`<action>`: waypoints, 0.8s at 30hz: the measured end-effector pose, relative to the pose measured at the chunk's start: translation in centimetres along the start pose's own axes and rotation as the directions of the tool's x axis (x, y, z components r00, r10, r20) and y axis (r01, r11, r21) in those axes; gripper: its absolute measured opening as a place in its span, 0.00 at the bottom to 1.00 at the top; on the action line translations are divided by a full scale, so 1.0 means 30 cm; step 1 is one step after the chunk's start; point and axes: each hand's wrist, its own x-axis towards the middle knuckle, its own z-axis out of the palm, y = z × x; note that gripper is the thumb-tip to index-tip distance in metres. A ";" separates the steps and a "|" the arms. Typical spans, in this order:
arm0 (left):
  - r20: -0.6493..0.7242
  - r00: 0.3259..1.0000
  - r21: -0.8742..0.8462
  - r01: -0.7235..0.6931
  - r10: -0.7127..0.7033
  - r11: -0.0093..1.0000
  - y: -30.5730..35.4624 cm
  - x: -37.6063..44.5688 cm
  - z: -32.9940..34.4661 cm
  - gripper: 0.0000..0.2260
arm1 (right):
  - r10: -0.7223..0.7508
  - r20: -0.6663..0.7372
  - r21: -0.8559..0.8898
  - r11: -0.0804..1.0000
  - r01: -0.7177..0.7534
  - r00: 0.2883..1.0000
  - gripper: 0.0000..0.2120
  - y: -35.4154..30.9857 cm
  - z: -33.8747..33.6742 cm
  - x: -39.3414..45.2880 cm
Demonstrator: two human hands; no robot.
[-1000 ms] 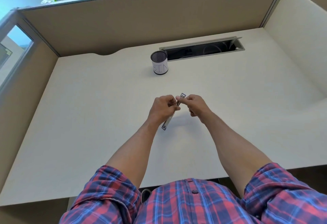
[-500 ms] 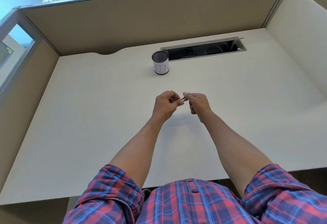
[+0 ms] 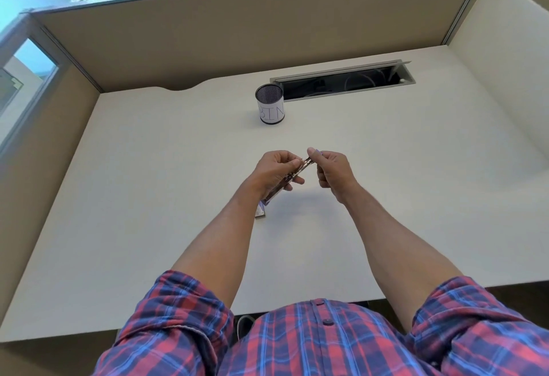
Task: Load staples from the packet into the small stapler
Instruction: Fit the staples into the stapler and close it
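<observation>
Over the middle of the white desk, both hands hold the small stapler, a thin metal piece with purple parts. My left hand is wrapped around its middle. Its lower end sticks out below that hand, close to the desk. My right hand pinches the upper end, and a purple bit shows at its fingertips. I cannot make out a staple packet or loose staples; the fingers hide what lies between the hands.
A mesh cup labelled BIN stands at the back centre, beside an open cable slot in the desk. Beige partition walls close off the back and both sides.
The stapler's lower end, hidden behind my left hand half a second ago, pokes out below it again. My right hand has shifted slightly right along the upper end.
</observation>
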 end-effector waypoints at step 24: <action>0.254 0.967 -0.098 0.053 -0.026 0.994 -0.025 -0.029 -0.088 0.13 | -0.053 -0.020 0.157 0.986 0.056 0.998 0.17 0.002 -0.008 -0.029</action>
